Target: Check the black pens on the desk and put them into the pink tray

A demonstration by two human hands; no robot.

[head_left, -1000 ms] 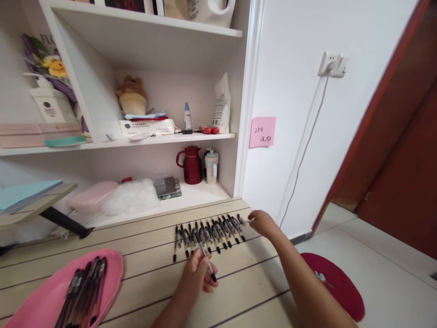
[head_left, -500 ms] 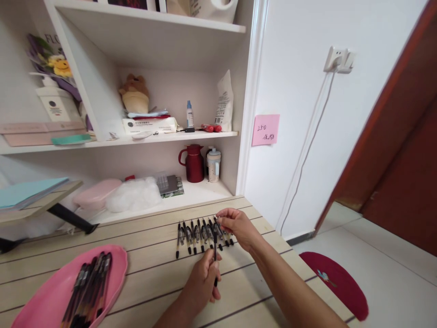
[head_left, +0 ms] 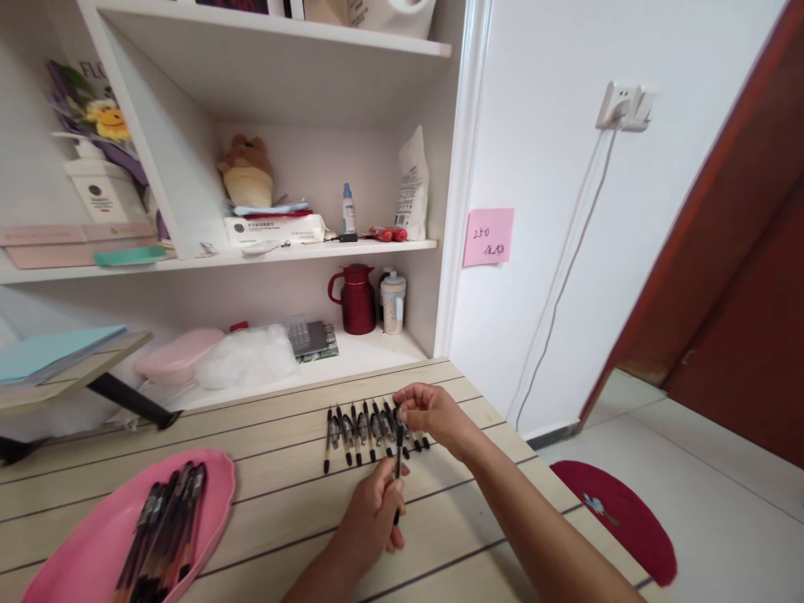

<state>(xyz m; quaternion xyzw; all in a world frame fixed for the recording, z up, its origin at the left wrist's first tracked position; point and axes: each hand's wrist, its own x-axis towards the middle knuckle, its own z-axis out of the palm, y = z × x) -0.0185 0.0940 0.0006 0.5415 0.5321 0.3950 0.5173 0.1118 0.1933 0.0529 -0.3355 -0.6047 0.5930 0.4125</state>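
A slim black pen [head_left: 398,456] stands tilted upward in my left hand [head_left: 372,512], whose fingers and thumb are wrapped round its lower part. My right hand [head_left: 433,416] is closed in a pinch at the pen's upper end. A small dark and clear piece shows between those fingertips; whether it is a separate cap I cannot make out. Just beyond both hands, several black pens [head_left: 327,440] lie side by side in a row on the table, with dark, clear-bodied pieces [head_left: 362,429] among them. My right hand hides the right end of that row.
At the left, a pink plate [head_left: 217,502] holds several more pens [head_left: 160,532]. Behind the striped wooden table [head_left: 276,502] rises a white shelf unit with a red jug [head_left: 358,301] and a pale cup [head_left: 393,303]. A dark red stool [head_left: 619,519] stands at the right.
My right fingertips have moved slightly left and closed in on the pen's upper end. The pen has shifted a little to the right at its top. The row of pens is unchanged.
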